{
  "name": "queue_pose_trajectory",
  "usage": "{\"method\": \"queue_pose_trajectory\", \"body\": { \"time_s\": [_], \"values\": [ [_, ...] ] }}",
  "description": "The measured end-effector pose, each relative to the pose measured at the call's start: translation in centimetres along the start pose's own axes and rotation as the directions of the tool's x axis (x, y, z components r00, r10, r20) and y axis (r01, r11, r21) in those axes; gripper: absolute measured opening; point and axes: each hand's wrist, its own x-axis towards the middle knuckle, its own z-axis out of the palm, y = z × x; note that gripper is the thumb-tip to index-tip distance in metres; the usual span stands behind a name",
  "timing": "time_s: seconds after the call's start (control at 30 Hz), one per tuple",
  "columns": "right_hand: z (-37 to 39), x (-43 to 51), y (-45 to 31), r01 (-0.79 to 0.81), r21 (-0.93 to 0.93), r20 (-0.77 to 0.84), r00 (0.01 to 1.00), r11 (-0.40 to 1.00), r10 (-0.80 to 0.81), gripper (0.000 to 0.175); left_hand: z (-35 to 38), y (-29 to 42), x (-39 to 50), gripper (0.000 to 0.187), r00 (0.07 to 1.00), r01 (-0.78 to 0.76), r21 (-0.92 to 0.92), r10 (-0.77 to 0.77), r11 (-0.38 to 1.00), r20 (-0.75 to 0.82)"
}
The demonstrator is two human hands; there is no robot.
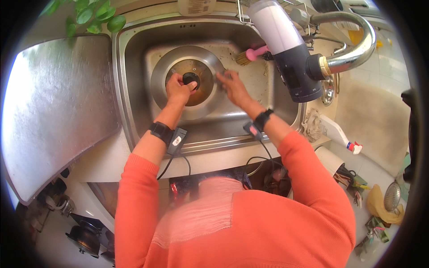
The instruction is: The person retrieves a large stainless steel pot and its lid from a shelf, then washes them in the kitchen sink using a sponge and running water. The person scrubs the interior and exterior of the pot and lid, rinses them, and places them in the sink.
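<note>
A round pot lid [206, 56] with a wide steel rim and a brownish glass centre lies in the stainless steel sink [264, 115]. My left hand [179, 87] grips the black knob [191, 80] at its middle. At the lid's right rim is my right hand [233, 85], blurred, with its fingers bent; something greyish seems to be under the fingers, but I cannot tell what it is. A brush [249, 55] with a pink handle and tan bristles lies at the sink's upper right.
A faucet [362, 43] with a dark and white filter unit [291, 60] reaches over the sink's right side. A large metal board [67, 110] stands at the left. A crumpled cloth [312, 125] and a white spray bottle [335, 130] are at the right. Leaves [97, 16] hang upper left.
</note>
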Motion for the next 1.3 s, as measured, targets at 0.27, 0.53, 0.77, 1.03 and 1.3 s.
{"method": "queue_pose_trajectory", "body": {
  "time_s": [0.27, 0.53, 0.77, 1.03, 1.3],
  "values": [
    [1.4, 15.2, -4.5, 0.439, -0.384, 0.159, 0.898, 0.812, -0.410, 0.062, -0.7, 0.0, 0.5, 0.026, 0.996, 0.025, 0.070, -0.031, 0.997, 0.084],
    [-2.5, 5.4, -0.4, 0.031, -0.248, 0.004, 0.999, 0.968, -0.031, 0.047, -0.3, 0.1, 0.7, 0.029, 0.996, 0.041, 0.024, -0.042, 0.999, 0.081],
    [5.1, 15.5, -10.3, 0.489, -0.340, 0.410, 0.846, 0.803, -0.341, 0.049, 0.0, -1.2, -0.2, 0.028, 0.996, -0.041, -0.024, 0.039, 0.999, -0.076],
    [3.2, 17.3, -12.1, 0.427, -0.341, 0.494, 0.839, 0.837, -0.227, 0.041, 1.7, -2.1, 0.2, 0.029, 0.972, 0.162, -0.256, -0.199, 0.953, -0.125],
    [7.5, 18.6, -15.0, 0.487, -0.122, 0.731, 0.634, 0.865, -0.253, 0.039, 1.0, -3.6, 0.1, 0.020, 0.972, 0.203, -0.440, -0.236, 0.875, -0.021]
  ]
}}
